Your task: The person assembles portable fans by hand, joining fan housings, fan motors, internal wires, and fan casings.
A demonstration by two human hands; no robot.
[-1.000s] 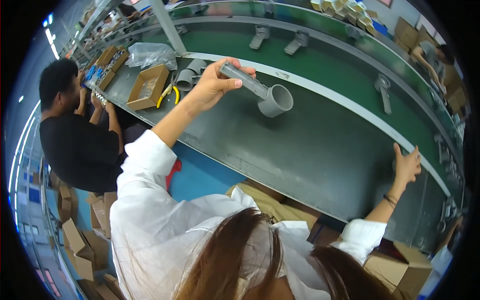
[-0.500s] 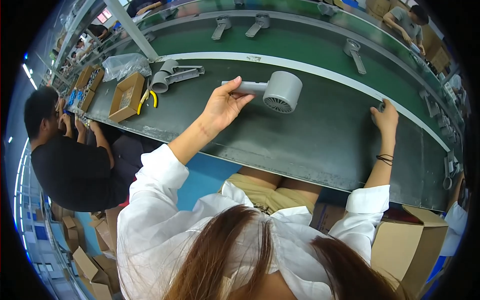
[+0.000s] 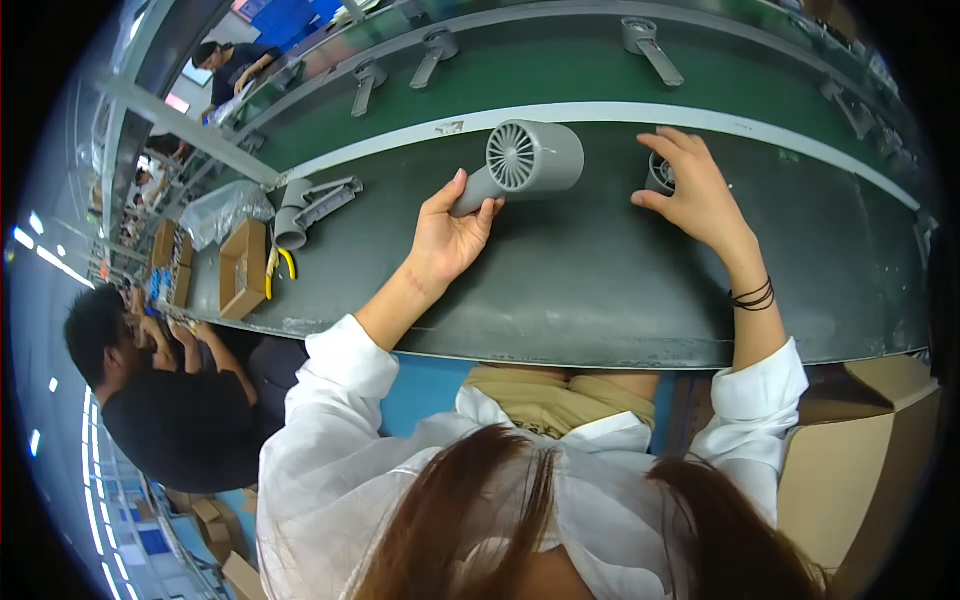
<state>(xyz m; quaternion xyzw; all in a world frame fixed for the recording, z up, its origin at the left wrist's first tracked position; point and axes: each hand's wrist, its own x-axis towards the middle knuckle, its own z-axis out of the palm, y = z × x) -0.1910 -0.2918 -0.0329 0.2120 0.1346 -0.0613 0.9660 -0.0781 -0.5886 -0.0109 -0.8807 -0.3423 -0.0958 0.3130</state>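
My left hand (image 3: pixel 450 235) is closed round the handle of a grey hair dryer housing (image 3: pixel 558 158), raised above the dark work surface (image 3: pixel 560 270). Its spoked round grille faces left and toward me. To its right is my right hand (image 3: pixel 695 195), thumb and fingers curved round a small round grey part with spokes (image 3: pixel 660 174). The fingers and palm cover much of that part. A gap separates it from the housing.
At left lie grey housing pieces (image 3: pixel 305 212), yellow-handled pliers (image 3: pixel 279 270), a cardboard tray (image 3: pixel 242 272) and a clear plastic bag (image 3: pixel 225 212). A person in black (image 3: pixel 175 415) works there. Beyond the white rail (image 3: pixel 560 112), a green belt (image 3: pixel 540 65) carries several grey housings.
My right hand has come left from the far right edge, bringing the small round part. The housing in my left hand has turned so its grille faces left. The view has shifted.
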